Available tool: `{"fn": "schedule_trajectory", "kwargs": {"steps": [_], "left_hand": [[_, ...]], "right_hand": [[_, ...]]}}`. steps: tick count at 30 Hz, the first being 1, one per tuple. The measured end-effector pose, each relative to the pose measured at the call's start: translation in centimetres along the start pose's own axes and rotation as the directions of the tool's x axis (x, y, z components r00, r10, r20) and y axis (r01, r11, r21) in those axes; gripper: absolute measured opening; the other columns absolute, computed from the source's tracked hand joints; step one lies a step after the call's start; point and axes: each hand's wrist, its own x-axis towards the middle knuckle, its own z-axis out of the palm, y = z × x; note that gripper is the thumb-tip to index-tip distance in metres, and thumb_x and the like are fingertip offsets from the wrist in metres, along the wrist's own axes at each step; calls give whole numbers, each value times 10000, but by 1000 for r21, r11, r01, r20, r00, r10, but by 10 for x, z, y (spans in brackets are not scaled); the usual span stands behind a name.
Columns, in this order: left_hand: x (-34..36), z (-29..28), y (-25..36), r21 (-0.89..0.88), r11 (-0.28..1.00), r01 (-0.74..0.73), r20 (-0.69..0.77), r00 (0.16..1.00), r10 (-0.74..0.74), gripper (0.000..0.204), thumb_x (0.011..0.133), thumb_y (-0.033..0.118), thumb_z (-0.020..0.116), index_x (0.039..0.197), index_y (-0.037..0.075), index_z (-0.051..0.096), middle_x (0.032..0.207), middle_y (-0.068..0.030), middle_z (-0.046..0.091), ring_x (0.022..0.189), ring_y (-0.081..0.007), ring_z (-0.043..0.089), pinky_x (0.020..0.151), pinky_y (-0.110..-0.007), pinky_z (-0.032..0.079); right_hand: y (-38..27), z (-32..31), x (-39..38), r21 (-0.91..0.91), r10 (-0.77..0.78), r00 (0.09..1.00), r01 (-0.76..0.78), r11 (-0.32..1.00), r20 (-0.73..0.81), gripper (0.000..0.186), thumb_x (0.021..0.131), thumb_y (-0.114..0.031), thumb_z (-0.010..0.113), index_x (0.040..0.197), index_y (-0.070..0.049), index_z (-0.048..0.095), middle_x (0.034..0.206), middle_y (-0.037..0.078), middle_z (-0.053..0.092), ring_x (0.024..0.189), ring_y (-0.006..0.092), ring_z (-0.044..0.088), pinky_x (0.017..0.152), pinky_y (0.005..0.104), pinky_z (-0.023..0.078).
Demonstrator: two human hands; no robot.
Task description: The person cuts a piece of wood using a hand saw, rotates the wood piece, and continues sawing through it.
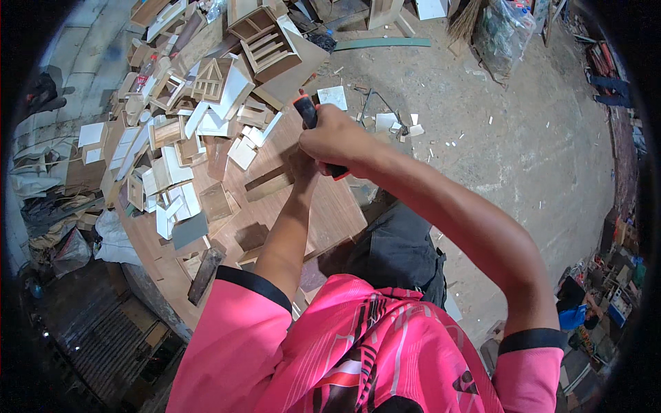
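My right hand (337,141) is closed round a black tool with orange ends (304,110), whose kind I cannot make out. One end of the tool sticks up past the fingers, and its other end shows below the palm. Just under and beside it, my left hand (303,164) is partly covered by the right one. Its fingers are hidden, so whether it grips anything does not show. Both hands are above the brown wooden tabletop (330,213), near its right edge.
Wooden and white offcuts (179,172) lie heaped on the table's left, with a slatted wooden box (272,51) at the far side. A green strip (382,43), scraps and a clear plastic bag (506,34) are on the concrete floor. A dark block (205,277) lies nearer me.
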Motion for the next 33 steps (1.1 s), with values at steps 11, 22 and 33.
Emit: {"fn": "schedule_trajectory", "kwargs": {"steps": [11, 22, 33], "left_hand": [[-8, 13, -5, 61, 998, -12, -1, 1000, 12, 180, 757, 343, 677, 815, 173, 683, 720, -80, 673, 713, -293, 667, 612, -418, 509], [-1, -8, 11, 51, 981, -190, -211, 958, 196, 173, 718, 339, 729, 763, 184, 666, 640, -70, 646, 602, -290, 649, 538, -432, 511], [2, -1, 14, -170, 965, -199, -336, 932, 133, 313, 774, 455, 684, 705, 152, 649, 605, -100, 633, 578, -286, 651, 503, -426, 495]], "right_hand": [[87, 3, 60, -37, -124, 982, 120, 992, -140, 91, 751, -52, 515, 810, 18, 510, 593, 95, 538, 453, 183, 545, 398, 337, 433], [123, 5, 118, 80, 113, 989, -106, 991, -94, 83, 745, -39, 493, 811, 12, 492, 569, 93, 522, 420, 185, 521, 362, 342, 427], [21, -11, 15, 94, 64, 998, -65, 993, 11, 176, 751, -31, 526, 907, 16, 459, 572, 69, 496, 421, 164, 488, 374, 328, 402]]}}
